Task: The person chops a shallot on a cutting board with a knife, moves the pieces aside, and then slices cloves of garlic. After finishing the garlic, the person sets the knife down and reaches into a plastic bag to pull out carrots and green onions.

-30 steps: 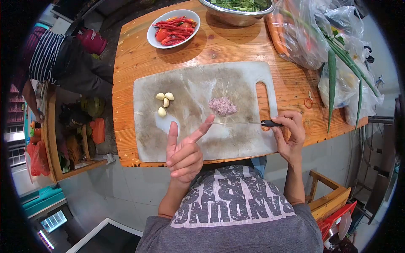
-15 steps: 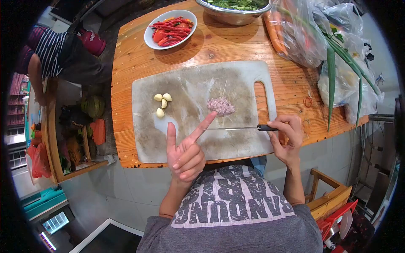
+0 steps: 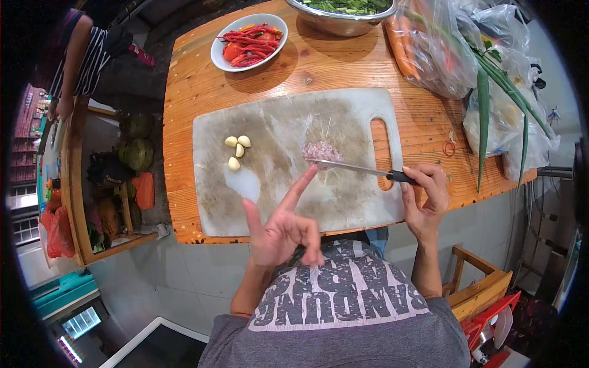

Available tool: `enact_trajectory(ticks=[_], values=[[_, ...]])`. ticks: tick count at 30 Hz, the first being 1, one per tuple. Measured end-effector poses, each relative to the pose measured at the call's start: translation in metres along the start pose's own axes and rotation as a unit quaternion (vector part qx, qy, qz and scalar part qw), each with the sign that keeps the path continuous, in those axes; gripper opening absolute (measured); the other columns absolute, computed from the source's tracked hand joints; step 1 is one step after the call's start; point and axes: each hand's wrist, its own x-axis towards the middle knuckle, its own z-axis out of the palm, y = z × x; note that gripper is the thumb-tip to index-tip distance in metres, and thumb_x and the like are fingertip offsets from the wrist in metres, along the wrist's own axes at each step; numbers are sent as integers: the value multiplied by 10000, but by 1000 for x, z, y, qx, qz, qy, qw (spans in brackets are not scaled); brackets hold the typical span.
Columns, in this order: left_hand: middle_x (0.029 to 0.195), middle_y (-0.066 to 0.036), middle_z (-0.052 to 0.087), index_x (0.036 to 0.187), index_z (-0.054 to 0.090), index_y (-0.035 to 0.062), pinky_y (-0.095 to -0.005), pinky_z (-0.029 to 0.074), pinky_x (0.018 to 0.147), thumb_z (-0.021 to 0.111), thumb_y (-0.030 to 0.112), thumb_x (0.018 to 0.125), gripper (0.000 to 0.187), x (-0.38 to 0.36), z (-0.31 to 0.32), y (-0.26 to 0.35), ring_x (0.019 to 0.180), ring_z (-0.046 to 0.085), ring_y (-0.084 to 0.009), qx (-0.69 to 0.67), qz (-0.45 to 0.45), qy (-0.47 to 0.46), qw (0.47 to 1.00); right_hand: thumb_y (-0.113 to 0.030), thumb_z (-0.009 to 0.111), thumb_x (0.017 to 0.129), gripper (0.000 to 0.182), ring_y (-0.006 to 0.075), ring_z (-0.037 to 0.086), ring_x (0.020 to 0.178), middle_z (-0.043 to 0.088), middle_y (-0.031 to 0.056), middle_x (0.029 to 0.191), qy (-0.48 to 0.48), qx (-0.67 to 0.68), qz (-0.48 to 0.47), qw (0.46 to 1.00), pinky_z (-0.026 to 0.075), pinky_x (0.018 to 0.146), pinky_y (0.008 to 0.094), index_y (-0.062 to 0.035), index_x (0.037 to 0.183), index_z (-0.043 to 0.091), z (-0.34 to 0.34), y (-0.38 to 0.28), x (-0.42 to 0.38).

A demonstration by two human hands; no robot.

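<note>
My right hand (image 3: 426,193) grips the black handle of a knife (image 3: 362,169), whose blade points left across the cutting board (image 3: 276,202). The blade's tip lies at the lower edge of a small heap of chopped shallot (image 3: 321,151), purple and white. My left hand (image 3: 282,230) is palm up near the board's front edge, thumb and index finger stretched out, the other fingers partly bent. Its index fingertip is right at the knife's tip. Several peeled garlic cloves (image 3: 238,145) lie together on the left part of the board.
A white bowl of red chilies and tomatoes (image 3: 248,43) stands at the back, beside a metal bowl of chopped greens (image 3: 343,23). Carrots (image 3: 400,49), plastic bags (image 3: 448,67) and green onion leaves (image 3: 483,126) occupy the right. Another person (image 3: 76,55) stands at far left.
The knife has swung up, its tip now at the shallot and its handle slightly higher and farther right. My left hand's curled fingers have loosened. The other person has shifted.
</note>
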Motion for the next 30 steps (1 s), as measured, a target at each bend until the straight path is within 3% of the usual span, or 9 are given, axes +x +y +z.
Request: enact_trajectory(ticks=[2, 5, 11, 17, 20, 23, 25, 27, 30], values=[[639, -188, 605, 1594, -150, 52, -441, 614, 624, 121, 1002, 731, 1312, 1, 4, -1, 508, 615, -239, 178, -29, 32, 983, -29, 791, 745, 281, 236, 564, 880, 656, 70, 937, -13, 2, -5, 1000, 392, 799, 358, -63, 1022, 756, 0, -5, 1], [664, -190, 621, 1597, -126, 35, -448, 619, 689, 124, 1024, 695, 1362, 2, 8, -2, 530, 625, -225, 192, -36, 55, 979, -32, 792, 746, 280, 233, 568, 873, 660, 68, 928, -26, -20, -22, 999, 389, 798, 354, -61, 1023, 760, -2, -7, 2], [672, -174, 624, 1599, -120, 35, -455, 621, 694, 92, 1029, 677, 1372, 4, 11, 3, 540, 625, -215, 231, -41, 38, 971, -29, 790, 752, 270, 233, 588, 882, 673, 73, 940, -1, -56, 9, 998, 395, 805, 350, -57, 1019, 763, 2, 3, 3], [675, -169, 624, 1595, -121, 21, -450, 621, 708, 89, 1013, 703, 1350, 3, 9, 1, 564, 637, -220, 236, -23, 39, 971, -31, 791, 758, 267, 234, 599, 901, 676, 75, 940, -24, -25, 23, 999, 405, 805, 350, -54, 1023, 764, 1, 0, 2], [689, -157, 625, 1589, 29, -12, -430, 621, 686, 141, 958, 794, 1260, 0, 11, 1, 568, 636, -228, 234, 8, 56, 970, -32, 788, 762, 261, 236, 601, 904, 675, 81, 940, -32, -49, 25, 998, 405, 807, 356, -53, 1020, 763, 1, -2, 4], [713, -145, 629, 1518, 189, -29, -408, 606, 698, 235, 883, 882, 1113, -17, 2, 12, 637, 658, -243, 394, 85, 164, 900, -30, 779, 769, 253, 242, 600, 903, 674, 86, 940, -23, -50, 27, 998, 404, 810, 362, -52, 1020, 759, -1, -1, 2], [788, -124, 637, 1425, 324, -19, -403, 570, 785, 307, 805, 944, 954, -30, -12, 25, 746, 666, -236, 486, 230, 234, 810, -27, 773, 776, 244, 244, 599, 899, 673, 87, 941, -29, -62, 19, 997, 404, 808, 364, -50, 1019, 756, -3, 1, 3], [866, -103, 632, 1421, 379, -2, -393, 503, 915, 318, 738, 986, 861, -41, -27, 44, 895, 639, -212, 562, 315, 319, 695, -28, 767, 783, 240, 248, 596, 896, 673, 89, 944, -42, -83, 6, 996, 406, 805, 365, -49, 1021, 750, -7, 3, 6], [937, -102, 615, 1363, 474, 15, -396, 464, 985, 420, 493, 1062, 568, -67, -52, 68, 999, 588, -187, 601, 360, 346, 624, -26, 761, 790, 236, 256, 592, 895, 671, 93, 950, -3, -25, 20, 999, 408, 813, 370, -46, 1025, 741, 0, 3, 7]])
